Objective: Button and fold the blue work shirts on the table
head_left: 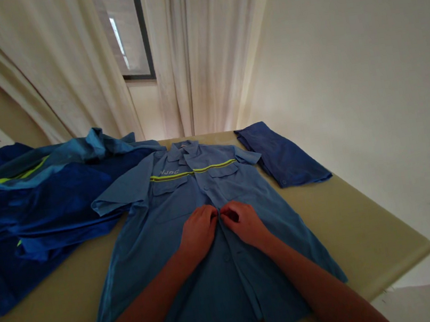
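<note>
A light blue short-sleeved work shirt [160, 228] with a yellow-green chest stripe lies flat, front up, on the beige table [363, 230]. My left hand [197, 232] and my right hand [244, 223] meet at the shirt's button placket, mid-chest. Both have their fingers curled and pinch the placket fabric from either side, fingertips almost touching. A button shows on the placket just below my hands. The lower front of the shirt hangs apart near the table's front edge.
A heap of dark blue and light blue garments [31, 204] covers the table's left part. A folded dark blue piece [283, 156] lies at the far right of the table. Cream curtains [190, 51] and a window stand behind. The table's right edge drops off beside the white wall.
</note>
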`<act>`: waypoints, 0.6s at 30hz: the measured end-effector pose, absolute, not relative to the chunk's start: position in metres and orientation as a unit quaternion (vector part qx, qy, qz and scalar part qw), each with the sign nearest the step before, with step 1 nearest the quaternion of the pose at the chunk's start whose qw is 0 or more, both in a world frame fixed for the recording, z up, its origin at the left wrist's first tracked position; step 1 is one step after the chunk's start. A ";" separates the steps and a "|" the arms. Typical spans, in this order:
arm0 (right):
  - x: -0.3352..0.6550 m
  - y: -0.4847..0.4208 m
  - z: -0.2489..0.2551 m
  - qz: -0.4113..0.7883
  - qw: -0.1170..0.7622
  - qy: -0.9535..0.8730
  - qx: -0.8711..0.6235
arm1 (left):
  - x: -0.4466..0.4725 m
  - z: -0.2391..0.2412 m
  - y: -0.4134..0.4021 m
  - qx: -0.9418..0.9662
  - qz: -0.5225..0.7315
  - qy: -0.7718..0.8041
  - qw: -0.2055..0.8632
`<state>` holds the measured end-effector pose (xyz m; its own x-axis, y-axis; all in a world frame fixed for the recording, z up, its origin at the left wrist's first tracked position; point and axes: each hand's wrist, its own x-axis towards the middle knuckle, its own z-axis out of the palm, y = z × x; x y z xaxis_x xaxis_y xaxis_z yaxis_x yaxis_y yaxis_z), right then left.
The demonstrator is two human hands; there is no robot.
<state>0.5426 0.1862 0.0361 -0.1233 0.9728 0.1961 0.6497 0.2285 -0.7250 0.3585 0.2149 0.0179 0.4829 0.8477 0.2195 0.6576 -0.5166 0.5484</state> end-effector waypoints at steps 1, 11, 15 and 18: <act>0.543 0.187 0.036 0.240 0.335 -0.710 -0.571 | 0.359 0.018 0.215 0.842 0.236 0.448 0.186; 0.549 0.190 0.030 0.277 0.367 -0.686 -0.564 | 0.361 0.022 0.215 0.806 0.284 0.436 0.283; 0.547 0.190 0.030 0.261 0.348 -0.693 -0.575 | 0.363 0.016 0.215 0.784 0.305 0.427 0.331; 0.544 0.190 0.031 0.264 0.348 -0.698 -0.567 | 0.364 0.016 0.215 0.754 0.325 0.437 0.366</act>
